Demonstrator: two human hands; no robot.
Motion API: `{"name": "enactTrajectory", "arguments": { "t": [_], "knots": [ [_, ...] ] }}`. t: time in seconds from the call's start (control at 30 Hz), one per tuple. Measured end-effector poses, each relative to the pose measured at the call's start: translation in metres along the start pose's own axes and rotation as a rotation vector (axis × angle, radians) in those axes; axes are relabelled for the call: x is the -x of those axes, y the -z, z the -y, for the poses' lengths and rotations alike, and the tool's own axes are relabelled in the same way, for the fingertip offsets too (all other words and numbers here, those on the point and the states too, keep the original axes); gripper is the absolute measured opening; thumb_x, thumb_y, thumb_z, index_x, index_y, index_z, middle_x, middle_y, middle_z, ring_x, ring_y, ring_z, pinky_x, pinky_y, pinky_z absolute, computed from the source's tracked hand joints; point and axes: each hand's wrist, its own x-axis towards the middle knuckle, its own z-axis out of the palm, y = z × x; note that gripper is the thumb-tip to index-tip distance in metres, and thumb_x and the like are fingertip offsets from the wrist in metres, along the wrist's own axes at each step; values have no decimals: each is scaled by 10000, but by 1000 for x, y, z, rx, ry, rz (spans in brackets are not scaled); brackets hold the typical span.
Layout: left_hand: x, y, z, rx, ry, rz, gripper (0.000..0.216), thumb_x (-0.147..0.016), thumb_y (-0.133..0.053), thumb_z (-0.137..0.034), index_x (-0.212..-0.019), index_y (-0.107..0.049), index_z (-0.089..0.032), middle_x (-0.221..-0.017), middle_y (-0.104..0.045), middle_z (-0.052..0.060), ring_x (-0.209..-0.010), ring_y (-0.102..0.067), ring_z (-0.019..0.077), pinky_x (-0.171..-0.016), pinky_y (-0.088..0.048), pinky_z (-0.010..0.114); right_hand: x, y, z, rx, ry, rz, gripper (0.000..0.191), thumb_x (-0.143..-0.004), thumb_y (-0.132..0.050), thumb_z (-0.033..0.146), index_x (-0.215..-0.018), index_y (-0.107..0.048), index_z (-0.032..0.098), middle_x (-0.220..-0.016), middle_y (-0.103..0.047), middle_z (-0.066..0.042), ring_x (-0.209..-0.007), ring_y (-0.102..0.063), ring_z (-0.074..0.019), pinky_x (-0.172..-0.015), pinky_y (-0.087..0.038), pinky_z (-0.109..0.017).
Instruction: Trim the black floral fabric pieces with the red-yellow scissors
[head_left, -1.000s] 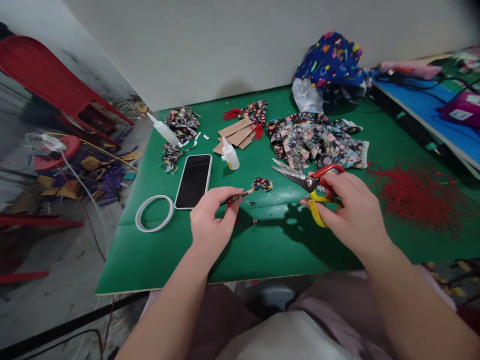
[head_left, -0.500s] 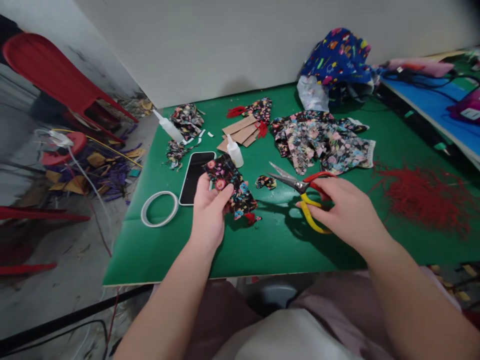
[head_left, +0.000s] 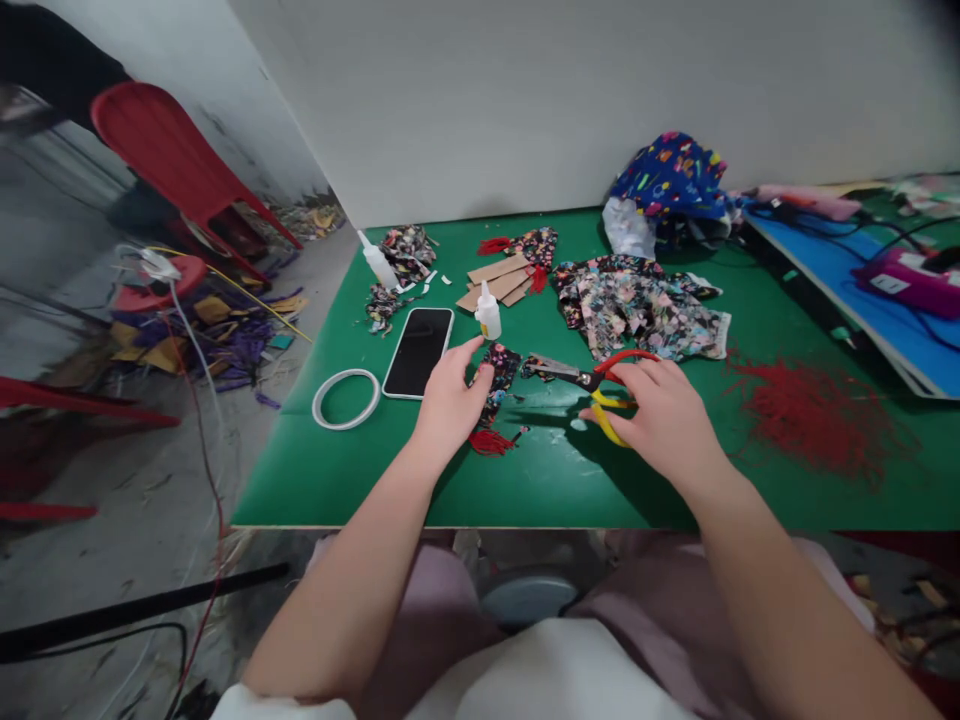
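A: Which item is the left hand (head_left: 450,398) handling?

B: It is resting at a black floral cloth piece (head_left: 505,366), which is lying near the middle of the green counter (head_left: 315,490); its red tassel (head_left: 491,443) is spreading toward the near edge. The thumb is overlapping the cloth, while the index finger is extending apart from it, toward the base of a small white squeeze bottle (head_left: 489,318). The other fingers are hiding from view, so I cannot tell whether they are pinching the cloth.

A: And the right hand (head_left: 664,415)?

B: Its fingers are gripping the red and yellow handles of the scissors (head_left: 590,381), whose blades are pointing left, toward a small floral scrap (head_left: 529,370).

A: What is surrounding these?

B: A smartphone (head_left: 420,350) is lying just left of the left hand, with a white ring (head_left: 341,425) lying beside it. Cardboard strips (head_left: 499,272) are lying behind the upright bottle. Crumpled floral fabric (head_left: 637,308) is lying beyond the scissors, and red threads (head_left: 825,420) are forming a tangle to the right.
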Motion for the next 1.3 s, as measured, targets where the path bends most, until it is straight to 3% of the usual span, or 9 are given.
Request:
{"name": "enactTrajectory", "arguments": {
  "t": [0.1,0.2,0.3,0.37,0.53,0.83,1.07,1.3],
  "knots": [
    [5,0,-11,170,-70,17,341,-847,-541,-367,-1117,-614,-173,-1154,-623,107,-1110,-561,204,-954,-432,363,-1,-2,4,40,6,-2,491,-753,-618,482,-1084,-585,121,-854,-566,-102,-859,-489,-258,-798,-438,-393],
    [11,-4,-26,538,128,111,565,-787,-627,-412,-1276,-454,-187,-1001,-671,80,-943,-633,179,-850,-480,334,-1,-5,9,68,3,-24,436,-786,-581,407,-1117,-558,123,-862,-551,-107,-872,-482,-266,-793,-428,-402],
    [20,-20,-36,770,325,187,893,-660,-768,-303,-1396,-269,-226,-943,-675,51,-867,-647,171,-762,-493,302,-1,-8,17,55,-22,-48,425,-811,-539,384,-1143,-527,119,-892,-558,-120,-875,-494,-271,-771,-428,-401],
    [27,-34,-40,861,375,205,969,-608,-802,-226,-1406,-253,-250,-892,-662,17,-840,-643,155,-752,-491,286,0,-9,24,32,-28,-35,426,-816,-527,385,-1141,-524,110,-905,-563,-126,-868,-503,-271,-749,-430,-393],
    [38,-61,-47,927,305,31,879,-581,-791,-104,-1340,-365,-228,-703,-598,-69,-653,-573,69,-658,-461,192,1,-8,39,40,-33,1,411,-815,-525,362,-1120,-547,88,-887,-571,-121,-850,-508,-265,-739,-417,-374],
    [41,-65,-54,974,375,-88,707,-628,-773,-129,-1253,-450,-199,-800,-644,-32,-694,-625,87,-630,-517,207,1,2,37,86,-52,64,352,-781,-584,345,-1065,-592,138,-865,-566,-102,-851,-486,-268,-767,-367,-371],
    [33,-78,-57,908,449,-201,748,-689,-704,-88,-1339,-352,-205,-752,-665,-16,-643,-659,104,-647,-531,230,1,7,31,77,-121,134,336,-788,-583,355,-1051,-585,146,-881,-577,-101,-879,-494,-259,-781,-345,-354],
    [24,-82,-55,792,442,-173,732,-728,-648,-50,-1364,-309,-177,-729,-678,1,-649,-673,120,-625,-530,223,9,13,13,72,-150,168,316,-771,-607,347,-1020,-592,153,-902,-601,-108,-905,-511,-261,-793,-348,-349]
  ]
}}
